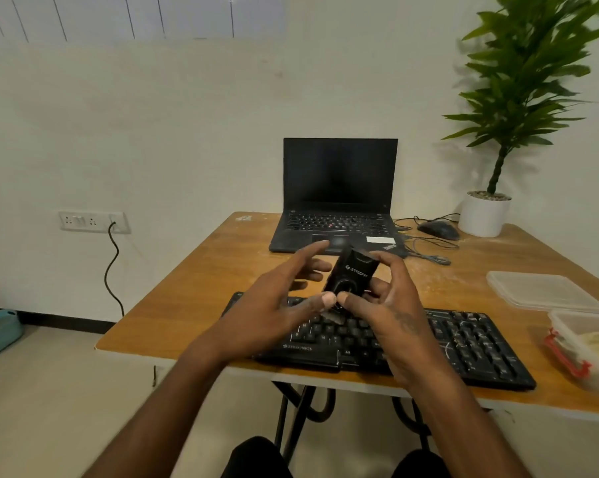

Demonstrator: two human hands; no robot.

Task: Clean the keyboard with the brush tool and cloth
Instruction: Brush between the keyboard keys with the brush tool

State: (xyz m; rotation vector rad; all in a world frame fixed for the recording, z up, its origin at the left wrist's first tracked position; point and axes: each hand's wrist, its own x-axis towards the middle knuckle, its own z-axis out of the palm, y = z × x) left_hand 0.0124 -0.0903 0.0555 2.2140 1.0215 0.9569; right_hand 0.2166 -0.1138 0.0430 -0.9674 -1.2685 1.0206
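Right hand (391,298) grips the black brush tool (351,274) above the keyboard (463,343), which lies along the tabletop (194,291) front edge. Left hand (280,298) has fingers spread, thumb touching the tool's lower end. Looks like opening the tool: steady the body with the right, work the brush out with the left thumb. No cloth visible.

My hands (280,305) and the black tool cover the middle of the keyboard (463,343). The food container (587,343) is cut off at the right edge (contents blurred). The tool's white lettering is unreadable.
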